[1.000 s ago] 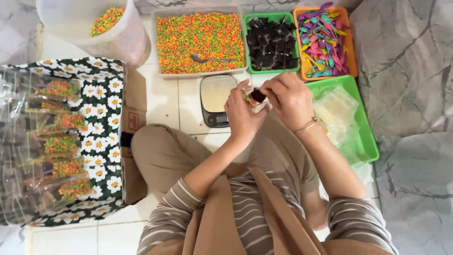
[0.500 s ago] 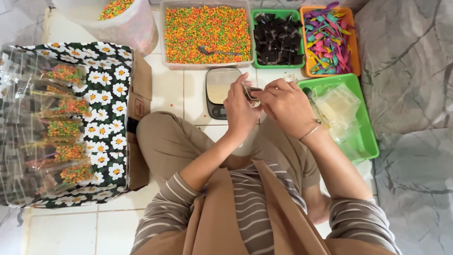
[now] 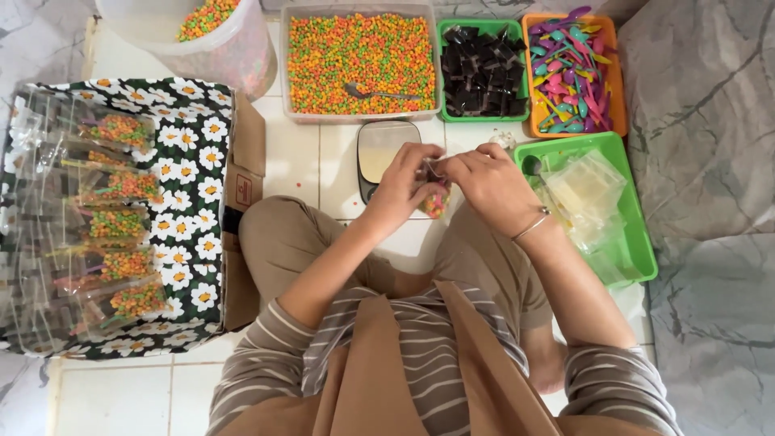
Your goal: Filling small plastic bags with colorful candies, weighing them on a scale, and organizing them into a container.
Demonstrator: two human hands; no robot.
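Above the small scale, our left hand and right hand pinch a clear packet of coloured beads shut at its mouth; we judge sealing is under way, needing an even fold.

Glossy clear plastic pouch above scale, smooth metal-look scale top, glossy green plastic tray beside scale, matt floral cloth
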